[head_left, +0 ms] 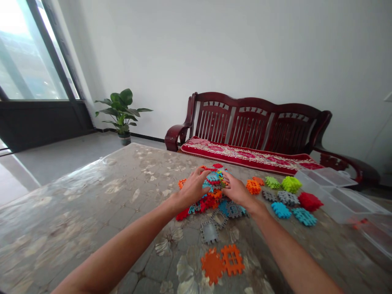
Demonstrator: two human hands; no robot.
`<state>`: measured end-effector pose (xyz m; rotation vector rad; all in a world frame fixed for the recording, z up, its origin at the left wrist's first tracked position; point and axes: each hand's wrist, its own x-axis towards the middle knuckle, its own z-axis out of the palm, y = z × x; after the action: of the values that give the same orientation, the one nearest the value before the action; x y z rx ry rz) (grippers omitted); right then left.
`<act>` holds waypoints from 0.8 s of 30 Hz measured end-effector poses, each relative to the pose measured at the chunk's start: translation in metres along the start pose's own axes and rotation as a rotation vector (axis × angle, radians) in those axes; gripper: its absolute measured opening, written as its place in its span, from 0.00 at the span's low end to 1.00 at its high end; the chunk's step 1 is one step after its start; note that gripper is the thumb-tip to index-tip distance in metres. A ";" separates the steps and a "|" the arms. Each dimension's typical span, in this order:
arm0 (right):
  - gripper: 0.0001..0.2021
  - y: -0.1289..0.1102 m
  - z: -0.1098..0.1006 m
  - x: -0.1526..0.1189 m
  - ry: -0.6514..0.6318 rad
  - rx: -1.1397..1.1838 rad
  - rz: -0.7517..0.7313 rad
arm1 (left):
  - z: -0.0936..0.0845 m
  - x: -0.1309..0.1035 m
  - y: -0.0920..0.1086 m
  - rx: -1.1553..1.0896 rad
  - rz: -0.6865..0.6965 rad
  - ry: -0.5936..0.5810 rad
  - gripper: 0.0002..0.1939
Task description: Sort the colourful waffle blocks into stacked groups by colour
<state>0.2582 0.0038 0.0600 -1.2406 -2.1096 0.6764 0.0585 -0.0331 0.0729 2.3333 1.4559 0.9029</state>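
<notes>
My left hand (195,185) reaches into the left side of a heap of interlocking plastic building tiles (211,200), its thumb and fingers apart. From the right side, my right hand (237,190) meets the same heap, fingers curved and spread. Between both hands lies a light-blue tile (213,178) with red below it; no firm grip on it shows. The heap mixes red, orange, blue and grey notched pieces. Grey tiles (210,232) trail from its near edge. Closer to me lie an orange toothed tile (212,265) and an orange window tile (232,259), side by side.
Right of the heap sit colour-grouped tiles: orange (253,186), lime (291,184), grey (288,198), red (310,201) and blue (281,210). A clear plastic box (346,204) stands at the table's right. Beyond the patterned tablecloth (122,212) is a wooden bench (248,122).
</notes>
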 end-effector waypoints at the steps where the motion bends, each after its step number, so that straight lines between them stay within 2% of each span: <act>1: 0.32 0.005 -0.002 -0.005 0.006 -0.010 0.029 | 0.001 -0.006 0.002 0.011 -0.008 -0.008 0.23; 3: 0.29 0.011 -0.006 -0.018 0.011 -0.048 0.060 | 0.002 -0.024 0.009 0.033 -0.002 -0.070 0.17; 5: 0.25 0.011 -0.009 -0.035 -0.012 -0.103 0.040 | 0.004 -0.044 0.017 0.088 0.025 -0.196 0.14; 8: 0.23 0.003 -0.011 -0.061 -0.102 -0.166 -0.042 | 0.009 -0.068 0.030 0.181 0.031 -0.366 0.24; 11: 0.26 -0.007 -0.007 -0.078 -0.238 -0.250 -0.108 | 0.017 -0.081 0.039 0.265 -0.002 -0.473 0.26; 15: 0.26 -0.014 0.001 -0.084 -0.364 -0.345 -0.141 | 0.023 -0.083 0.043 0.259 -0.020 -0.480 0.22; 18: 0.25 -0.017 0.005 -0.081 -0.379 -0.411 -0.150 | 0.019 -0.082 0.043 0.244 -0.032 -0.474 0.21; 21: 0.25 -0.021 0.007 -0.079 -0.379 -0.472 -0.154 | 0.010 -0.083 0.043 0.201 -0.046 -0.419 0.21; 24: 0.26 -0.026 0.008 -0.078 -0.393 -0.513 -0.154 | 0.004 -0.091 0.048 0.144 -0.045 -0.417 0.24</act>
<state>0.2676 -0.0782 0.0538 -1.2546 -2.7968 0.3346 0.0674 -0.1349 0.0600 2.3881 1.4219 0.2792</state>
